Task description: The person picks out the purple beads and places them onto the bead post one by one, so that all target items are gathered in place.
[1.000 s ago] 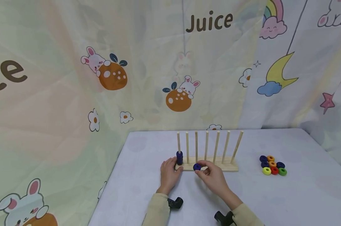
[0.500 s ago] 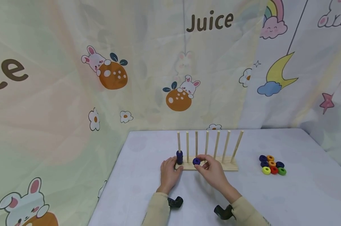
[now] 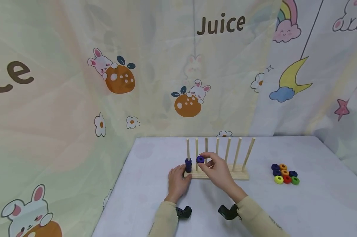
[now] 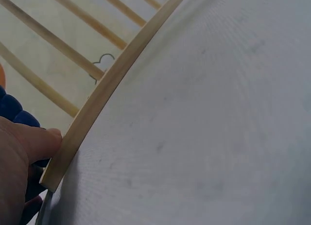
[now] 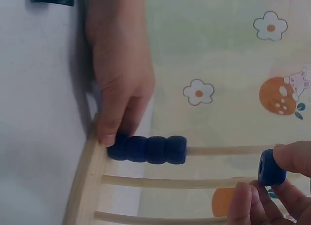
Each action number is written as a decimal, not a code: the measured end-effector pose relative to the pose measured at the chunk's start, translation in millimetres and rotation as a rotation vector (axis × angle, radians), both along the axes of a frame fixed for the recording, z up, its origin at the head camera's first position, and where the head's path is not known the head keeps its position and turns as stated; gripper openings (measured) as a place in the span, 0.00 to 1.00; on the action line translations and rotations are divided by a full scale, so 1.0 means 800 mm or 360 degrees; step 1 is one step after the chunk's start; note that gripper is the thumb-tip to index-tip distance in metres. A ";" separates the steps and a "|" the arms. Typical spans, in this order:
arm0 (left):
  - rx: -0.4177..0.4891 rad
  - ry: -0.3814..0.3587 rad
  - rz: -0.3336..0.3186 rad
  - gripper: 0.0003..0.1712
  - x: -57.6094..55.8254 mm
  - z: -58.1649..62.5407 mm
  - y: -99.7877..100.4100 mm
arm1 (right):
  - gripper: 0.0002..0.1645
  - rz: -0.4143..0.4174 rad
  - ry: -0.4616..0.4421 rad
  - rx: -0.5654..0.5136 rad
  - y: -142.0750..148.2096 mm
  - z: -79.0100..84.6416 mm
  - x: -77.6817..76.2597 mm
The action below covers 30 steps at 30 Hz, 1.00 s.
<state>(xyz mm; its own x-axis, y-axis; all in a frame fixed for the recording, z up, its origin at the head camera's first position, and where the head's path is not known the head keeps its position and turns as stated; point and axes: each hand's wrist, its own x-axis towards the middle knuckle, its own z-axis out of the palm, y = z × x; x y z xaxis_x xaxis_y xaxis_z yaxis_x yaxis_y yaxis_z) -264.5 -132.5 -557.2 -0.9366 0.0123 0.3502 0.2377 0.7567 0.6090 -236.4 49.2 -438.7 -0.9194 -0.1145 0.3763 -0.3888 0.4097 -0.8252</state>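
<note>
A wooden peg rack (image 3: 225, 174) with several upright pegs stands on the table. On its leftmost peg is a stack of several dark blue beads (image 3: 188, 165), also plain in the right wrist view (image 5: 148, 149). My left hand (image 3: 177, 184) grips the left end of the rack's base, thumb on the front edge (image 4: 73, 137), the other fingers partly hidden. Between thumb and fingers, my right hand (image 3: 219, 171) pinches one blue ring bead (image 3: 200, 159), raised in front of the pegs near the second from the left. The bead's hole is visible and no peg passes through it.
To the right of the rack lies a group of loose beads: blue (image 3: 275, 167), orange (image 3: 283, 167), yellow (image 3: 278, 179), red (image 3: 287, 179) and green (image 3: 295, 180). A white cloth covers the table (image 3: 320, 210). Behind hangs a printed curtain (image 3: 154, 65).
My right hand has lifted the blue bead from low by the rack's base and carried it up and slightly left. The left hand keeps its place on the base.
</note>
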 end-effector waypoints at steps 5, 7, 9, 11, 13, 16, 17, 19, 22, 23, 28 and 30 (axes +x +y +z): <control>-0.0021 0.0001 0.0002 0.29 0.000 -0.001 0.001 | 0.20 0.0005 0.0049 0.0022 -0.005 0.012 -0.006; -0.0030 -0.0002 0.0006 0.29 0.000 -0.001 0.001 | 0.20 0.0003 0.0061 0.0030 -0.008 0.017 -0.008; -0.0020 0.0005 0.0011 0.29 0.000 -0.001 0.001 | 0.20 -0.0002 0.0074 0.0040 -0.011 0.023 -0.011; -0.0014 0.0020 0.0016 0.28 0.001 -0.002 0.001 | 0.20 0.0001 0.0099 0.0044 -0.014 0.030 -0.014; -0.0009 0.0028 0.0019 0.28 0.001 -0.002 0.001 | 0.20 0.0011 0.0129 0.0036 -0.017 0.038 -0.017; -0.0031 0.0025 0.0018 0.29 0.000 -0.003 0.001 | 0.20 0.0037 0.0168 0.0011 -0.021 0.049 -0.021; -0.0039 0.0016 0.0016 0.29 -0.001 -0.003 0.001 | 0.20 0.0040 0.0177 0.0004 -0.022 0.052 -0.023; -0.0051 -0.0003 0.0011 0.29 -0.003 -0.003 0.001 | 0.20 0.0043 0.0200 -0.0008 -0.023 0.057 -0.026; -0.0060 -0.0039 0.0009 0.30 -0.004 -0.004 0.000 | 0.20 0.0035 0.0216 -0.0019 -0.023 0.061 -0.030; -0.0060 -0.0047 0.0009 0.30 -0.005 -0.004 0.000 | 0.20 0.0033 0.0217 -0.0027 -0.023 0.062 -0.031; -0.0064 -0.0048 0.0007 0.30 -0.005 -0.004 -0.001 | 0.19 0.0032 0.0219 -0.0047 -0.025 0.068 -0.032; -0.0059 -0.0040 0.0004 0.30 -0.004 -0.005 -0.001 | 0.19 0.0036 0.0214 -0.0046 -0.027 0.071 -0.032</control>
